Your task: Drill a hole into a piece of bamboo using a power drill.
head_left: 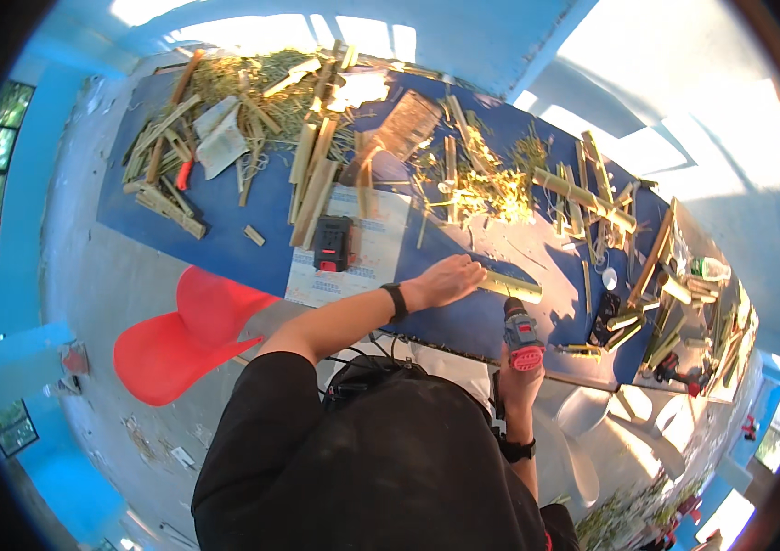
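A length of split bamboo [511,286] lies near the front edge of the blue tabletop. My left hand [450,280] is closed on its left end, with the fingertips over the bamboo. In my right hand [519,390] is a grey and red cordless drill [520,335], gripped by its handle. The drill's nose points away from me at the right part of the bamboo. Whether a bit touches the bamboo, I cannot tell. Left of my left hand, a black and red battery pack [331,243] rests on a printed white sheet [367,248].
Bamboo strips [315,197], straw [252,78] and yellow shavings [496,195] cover the table's far side. A thicker bamboo pole [583,197] lies to the right. Another drill [682,372] sits at the far right. A red chair [188,335] stands at left, pale stools [583,413] at right.
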